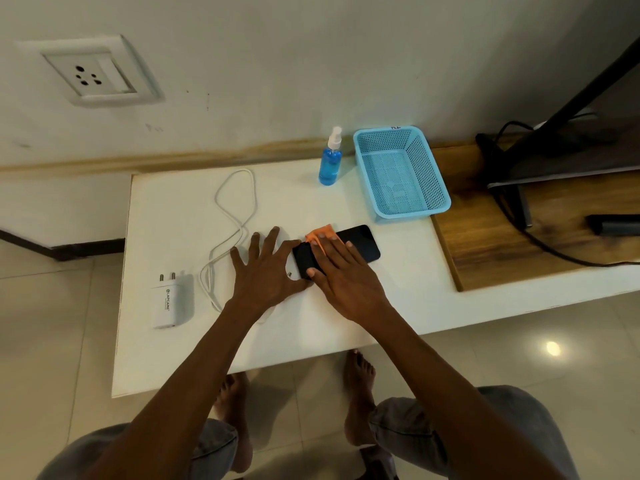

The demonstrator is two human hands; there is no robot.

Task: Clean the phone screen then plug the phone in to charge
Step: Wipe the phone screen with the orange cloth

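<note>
A black phone (363, 242) lies screen up on the white table (194, 344). My right hand (343, 271) lies flat on it with straight fingers, pressing an orange cloth (320, 234) onto the screen. My left hand (266, 268) is spread flat on the table just left of the phone, its thumb against the phone's left end. A white charger adapter (171, 301) lies at the table's left, and a white cable (235, 209) loops behind my left hand. A wall socket (91, 76) sits on the wall at upper left.
A blue spray bottle (330, 161) stands at the table's back, beside a light-blue plastic basket (400, 174). To the right is a wooden shelf (485, 244) with a black stand and dark cables. My bare feet are on the tiled floor below.
</note>
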